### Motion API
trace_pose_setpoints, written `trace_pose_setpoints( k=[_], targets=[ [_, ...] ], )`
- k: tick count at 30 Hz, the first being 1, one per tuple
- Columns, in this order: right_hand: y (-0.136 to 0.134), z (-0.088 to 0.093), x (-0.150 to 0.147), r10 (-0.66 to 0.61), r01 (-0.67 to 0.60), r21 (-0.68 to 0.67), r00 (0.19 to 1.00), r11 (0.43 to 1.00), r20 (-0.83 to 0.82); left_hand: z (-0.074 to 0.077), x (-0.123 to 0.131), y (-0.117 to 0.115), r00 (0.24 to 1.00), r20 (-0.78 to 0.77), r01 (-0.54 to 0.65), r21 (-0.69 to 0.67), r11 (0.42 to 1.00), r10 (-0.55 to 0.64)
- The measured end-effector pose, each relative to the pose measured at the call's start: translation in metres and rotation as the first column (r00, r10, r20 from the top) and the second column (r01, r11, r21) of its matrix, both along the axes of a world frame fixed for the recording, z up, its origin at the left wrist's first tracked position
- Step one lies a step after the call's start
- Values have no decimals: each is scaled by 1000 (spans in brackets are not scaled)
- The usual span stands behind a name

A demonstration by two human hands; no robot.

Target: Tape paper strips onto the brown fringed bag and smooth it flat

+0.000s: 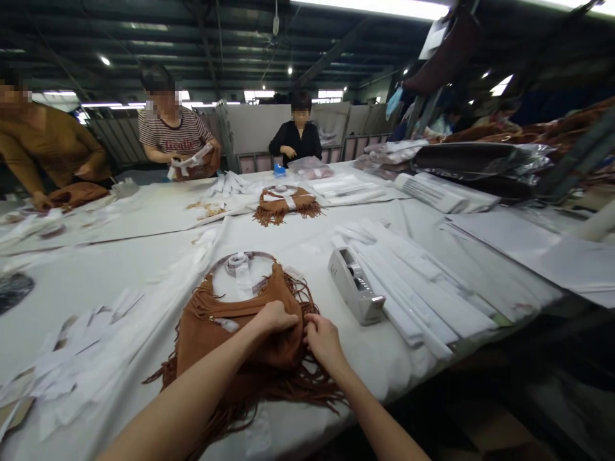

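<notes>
A brown suede fringed bag (pixel 230 320) lies on the white-covered table (pixel 120 269) in front of me, its wrapped handle (pixel 243 261) looping away from me. My left hand (pixel 275 317) is closed on the bag's right side, fingers curled into the suede. My right hand (pixel 321 338) pinches the bag's right edge just beside the left hand. Fringe (pixel 288 390) spills toward the table's near edge.
A white tape dispenser (pixel 355 285) stands right of the bag, beside strips of white paper (pixel 423 282). Loose paper pieces (pixel 72 365) lie at left. A second fringed bag (pixel 283 203) lies farther back. Three people work at the table's far side.
</notes>
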State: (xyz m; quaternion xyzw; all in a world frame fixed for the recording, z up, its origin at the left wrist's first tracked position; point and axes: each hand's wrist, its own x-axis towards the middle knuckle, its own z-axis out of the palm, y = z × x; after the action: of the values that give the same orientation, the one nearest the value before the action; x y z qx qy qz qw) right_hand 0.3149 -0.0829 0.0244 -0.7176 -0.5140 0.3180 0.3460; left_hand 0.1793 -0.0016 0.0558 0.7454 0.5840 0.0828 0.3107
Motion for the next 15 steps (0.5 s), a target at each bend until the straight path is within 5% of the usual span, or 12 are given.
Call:
trace_pose_setpoints(
  k=[6, 15],
  targets=[
    [17, 5, 2, 52, -50, -67, 998, 996, 29, -34, -13, -7, 938, 291, -119, -241, 963, 188],
    [59, 20, 1, 232, -191, -283, 966, 940, 117, -43, -28, -12, 706, 590, -94, -469, 878, 391]
  ],
)
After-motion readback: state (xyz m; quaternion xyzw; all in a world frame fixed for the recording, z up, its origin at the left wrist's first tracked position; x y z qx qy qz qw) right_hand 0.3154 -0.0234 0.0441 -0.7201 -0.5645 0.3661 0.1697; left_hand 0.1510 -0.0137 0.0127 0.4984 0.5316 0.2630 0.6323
